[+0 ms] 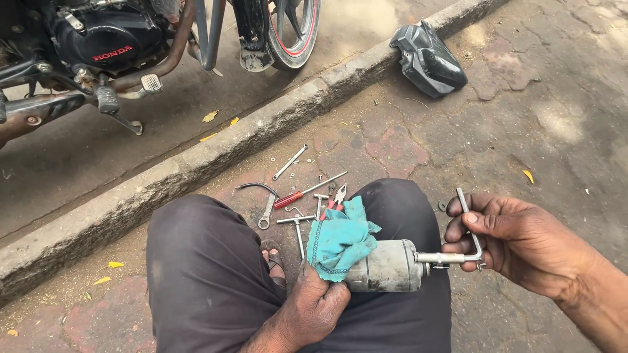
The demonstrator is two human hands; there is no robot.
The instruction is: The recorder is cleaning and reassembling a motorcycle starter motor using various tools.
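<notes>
My left hand (316, 302) grips a teal rag (340, 236) wrapped around one end of a grey metal cylindrical motor (387, 266), which rests over my right knee. My right hand (509, 236) is closed on the handle of a silver T-shaped socket wrench (466, 236). The wrench's shaft meets the right end of the cylinder. I sit on the ground in dark trousers (209, 274).
Several hand tools lie on the pavement before my knees: a red-handled screwdriver (297, 195), a spanner (267, 213), pliers (335, 198), T-wrenches. A stone kerb (216, 147) runs diagonally. A motorcycle (111, 49) stands beyond it. A black plastic cover (428, 59) lies at upper right.
</notes>
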